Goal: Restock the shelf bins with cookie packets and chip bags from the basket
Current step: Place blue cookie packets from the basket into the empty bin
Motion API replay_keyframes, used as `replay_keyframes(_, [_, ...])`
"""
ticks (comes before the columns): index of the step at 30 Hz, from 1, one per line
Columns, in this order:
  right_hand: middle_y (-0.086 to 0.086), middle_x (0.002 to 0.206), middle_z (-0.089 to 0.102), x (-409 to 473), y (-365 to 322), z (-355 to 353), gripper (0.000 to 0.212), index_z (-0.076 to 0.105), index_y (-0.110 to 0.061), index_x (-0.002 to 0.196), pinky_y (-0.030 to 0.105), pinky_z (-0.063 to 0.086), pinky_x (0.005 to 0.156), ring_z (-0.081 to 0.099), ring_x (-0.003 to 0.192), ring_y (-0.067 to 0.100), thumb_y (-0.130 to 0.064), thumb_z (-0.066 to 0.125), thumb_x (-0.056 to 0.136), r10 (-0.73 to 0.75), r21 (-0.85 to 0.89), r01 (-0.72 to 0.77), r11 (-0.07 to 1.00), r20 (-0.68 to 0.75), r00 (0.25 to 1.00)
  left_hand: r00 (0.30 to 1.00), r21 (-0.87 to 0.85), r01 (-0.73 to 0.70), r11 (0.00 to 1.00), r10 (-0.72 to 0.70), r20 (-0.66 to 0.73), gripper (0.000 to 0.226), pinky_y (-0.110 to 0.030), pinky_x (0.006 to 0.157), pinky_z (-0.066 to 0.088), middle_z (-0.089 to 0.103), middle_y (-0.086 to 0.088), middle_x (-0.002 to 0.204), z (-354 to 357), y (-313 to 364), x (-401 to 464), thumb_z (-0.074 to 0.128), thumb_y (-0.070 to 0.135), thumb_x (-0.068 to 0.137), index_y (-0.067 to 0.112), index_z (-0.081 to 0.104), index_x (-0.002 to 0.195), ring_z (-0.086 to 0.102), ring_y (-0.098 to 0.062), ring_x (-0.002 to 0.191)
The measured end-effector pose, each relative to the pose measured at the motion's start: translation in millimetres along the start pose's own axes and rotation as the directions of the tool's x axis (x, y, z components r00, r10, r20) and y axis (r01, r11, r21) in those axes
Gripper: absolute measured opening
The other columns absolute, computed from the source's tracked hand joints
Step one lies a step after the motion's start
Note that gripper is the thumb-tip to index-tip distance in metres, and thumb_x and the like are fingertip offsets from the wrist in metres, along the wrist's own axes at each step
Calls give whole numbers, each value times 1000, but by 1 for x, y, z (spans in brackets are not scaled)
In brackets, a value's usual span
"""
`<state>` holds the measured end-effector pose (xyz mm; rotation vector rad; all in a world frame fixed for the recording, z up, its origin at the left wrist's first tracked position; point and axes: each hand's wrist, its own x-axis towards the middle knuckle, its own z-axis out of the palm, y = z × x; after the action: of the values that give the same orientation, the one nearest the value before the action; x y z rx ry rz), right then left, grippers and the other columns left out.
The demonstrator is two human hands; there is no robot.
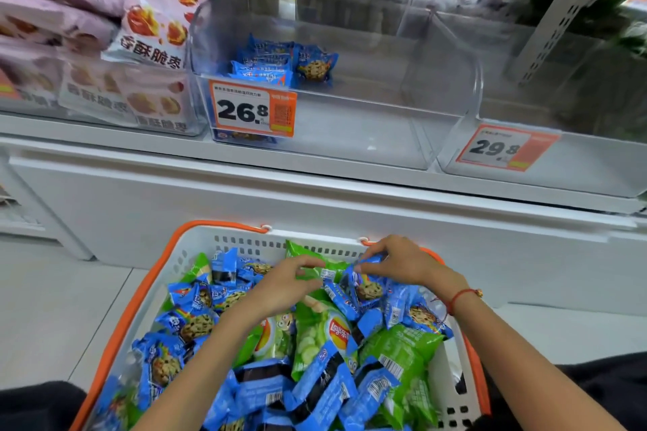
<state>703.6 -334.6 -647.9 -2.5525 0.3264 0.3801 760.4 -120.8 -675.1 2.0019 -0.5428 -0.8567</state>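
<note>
A white basket with an orange rim sits on the floor in front of me, full of blue cookie packets and green chip bags. My right hand pinches the top edge of a blue cookie packet at the basket's far side. My left hand hovers beside it with fingers curled over a green chip bag; I cannot see a firm grip. On the shelf, a clear bin with a 26.8 price tag holds several blue cookie packets at its back left.
A second clear bin with a 29.8 tag stands to the right, with nothing visible in it. Pink snack bags fill the bin on the left. A white shelf ledge runs between the bins and the basket.
</note>
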Motion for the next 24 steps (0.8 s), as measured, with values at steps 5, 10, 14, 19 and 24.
replay_keyframes(5, [3,60,62,-1,-28,-17,29,75,-10,78,11,39,50,56,47,5,-37,68,85,-7,340,9,940,-7,1000,996,-151,-1,988,14,85,53,-24,94,40,52,4,135,-17,32,-12,63,34,88,21,46,137,52,-11,119])
replay_keyframes(10, [2,52,56,-6,-54,-24,44,69,0,78,15,37,49,49,43,4,-44,69,82,41,423,-41,905,9,999,999,-171,-48,984,49,0,22,-24,88,48,65,2,116,-28,41,-19,62,41,87,36,53,107,61,-5,101])
replay_keyframes(14, [4,70,65,-14,-73,-33,44,72,-7,83,16,46,58,56,52,4,-50,60,86,40,556,-35,830,4,999,991,-305,-116,945,89,-100,27,-18,81,52,69,8,105,-34,46,-28,64,38,87,35,55,111,64,-2,98])
replay_keyframes(19, [6,105,72,-20,-97,-43,31,69,-14,106,25,51,86,67,95,15,-36,66,85,-60,648,143,748,-148,987,947,-548,-234,803,60,-316,33,-25,82,55,72,-5,106,-34,59,-30,68,26,85,18,59,116,71,-15,92])
replay_keyframes(24, [2,109,68,-23,-118,-60,31,60,-17,115,19,49,89,63,101,10,-18,68,86,-175,532,349,771,-350,920,870,-534,-370,760,83,-485,17,-28,81,55,69,0,105,-49,92,-36,66,16,87,19,61,104,67,-7,90])
